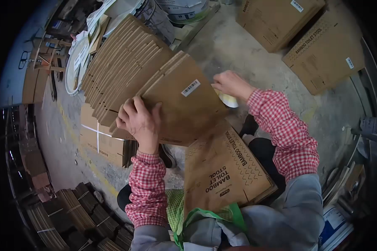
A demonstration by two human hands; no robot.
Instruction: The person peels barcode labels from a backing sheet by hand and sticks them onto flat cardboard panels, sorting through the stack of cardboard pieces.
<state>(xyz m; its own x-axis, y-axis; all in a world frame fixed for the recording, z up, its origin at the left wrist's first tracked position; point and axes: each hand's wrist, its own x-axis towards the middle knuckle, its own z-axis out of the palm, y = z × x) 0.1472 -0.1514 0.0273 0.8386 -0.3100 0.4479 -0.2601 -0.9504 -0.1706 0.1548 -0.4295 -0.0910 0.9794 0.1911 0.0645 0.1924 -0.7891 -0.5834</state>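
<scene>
A fanned stack of flat brown cardboard cartons (125, 62) leans in front of me. My left hand (140, 119) lies on the near cartons, its fingers bent over the edge of the front one, which bears a white barcode label (190, 89). At the right edge of that front carton is my right hand (232, 84), fingers curled together; what they hold is too hidden to name. Just below it shows a round white and yellow item (228, 100). Another flat carton printed "BAMBOO TOILET STOOL" (222, 171) rests across my lap.
More flat cartons lie at the upper right (326, 54). A strapped carton bundle (98, 138) sits under the fanned stack, and tied bundles (71, 209) are at the lower left. White buckets (184, 10) stand at the top. A blue and white container (335, 226) is at the lower right.
</scene>
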